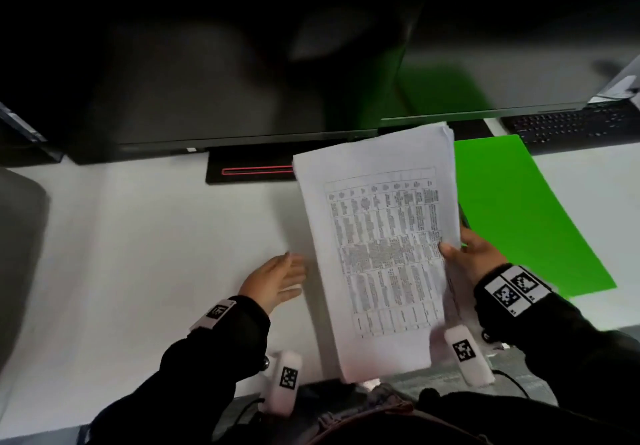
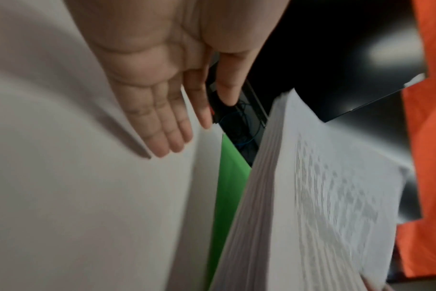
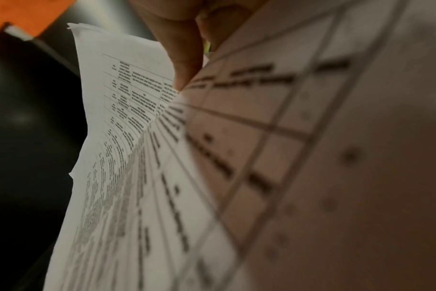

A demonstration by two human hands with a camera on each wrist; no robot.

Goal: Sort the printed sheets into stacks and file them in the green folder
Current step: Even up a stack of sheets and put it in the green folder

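Observation:
A thick stack of printed sheets (image 1: pixel 377 247) with a table on top is held up off the white desk. My right hand (image 1: pixel 465 254) grips its right edge, thumb on the top page; in the right wrist view the thumb (image 3: pixel 184 59) presses the printed sheets (image 3: pixel 127 110). My left hand (image 1: pixel 277 280) hovers open just left of the stack, fingers straight, touching no paper. In the left wrist view the left hand (image 2: pixel 162 118) is spread over the desk beside the stack (image 2: pixel 299 196). The green folder (image 1: pixel 519 216) lies flat to the right, partly under the stack.
Two dark monitors (image 1: pixel 207 80) stand at the back of the white desk (image 1: pixel 138 254), one with a red-lined base (image 1: pixel 252 170). A black keyboard (image 1: pixel 575 122) lies at the far right. An orange surface (image 2: pixel 428 137) shows behind.

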